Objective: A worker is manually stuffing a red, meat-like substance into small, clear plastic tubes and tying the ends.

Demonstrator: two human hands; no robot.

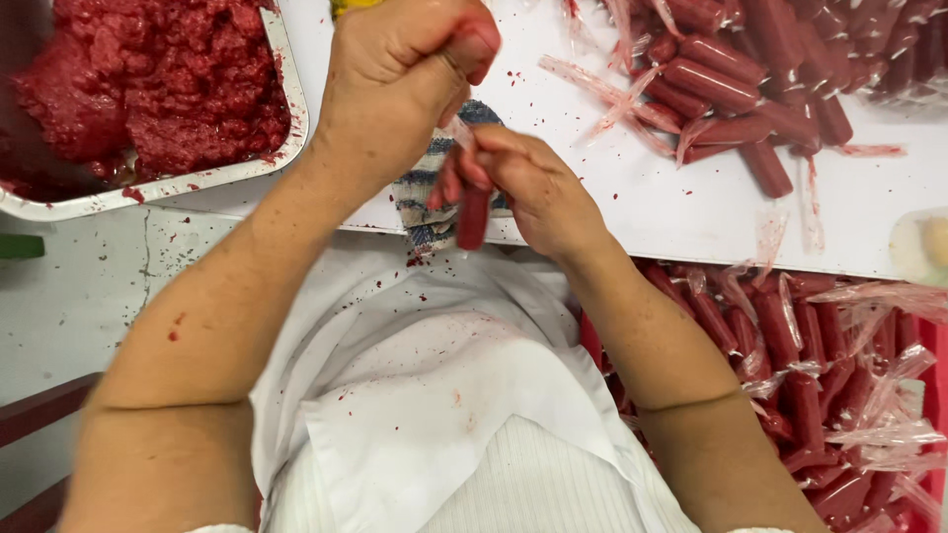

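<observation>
**Red paste sticks in clear wrap: items on view**

White worktop (691, 212), speckled red. Metal tray (294, 118) at far left, heaped with coarse red paste (148, 79). Red crate (933, 345) at lower right, beside the right forearm, packed with wrapped red sticks (800, 395). Loose pile of like sticks (741, 89) on the worktop, upper right, trailing clear film. White apron (434, 395) below, spotted red. Blue-striped cloth (425, 202) under the hands, mostly hidden. Left hand (400, 74) clenched in a fist, gripping the upper end of the clear film, apparently twisted. Right hand (533, 188) just below, fingers pinched around one red stick (472, 219), hanging upright over the worktop's near edge.
</observation>
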